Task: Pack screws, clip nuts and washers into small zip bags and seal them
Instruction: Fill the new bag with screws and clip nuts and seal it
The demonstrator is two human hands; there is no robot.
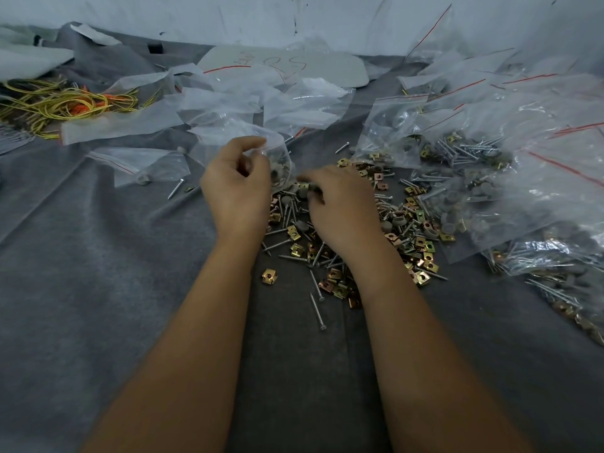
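My left hand (237, 188) pinches the rim of a small clear zip bag (277, 158), which holds several grey washers at its bottom. My right hand (340, 204) lies over the loose pile (330, 256) of silver screws, gold clip nuts and grey washers, with its fingertips pinching small grey washers just below the bag's mouth. The pile spreads on the grey cloth (98, 273) under and right of both hands. What lies under the right palm is hidden.
Empty zip bags (228, 106) lie heaped behind the hands. Filled bags (490, 178) of screws and nuts pile up at the right. Yellow and orange wires (65, 106) sit at the far left. A white wall (294, 18) closes the back.
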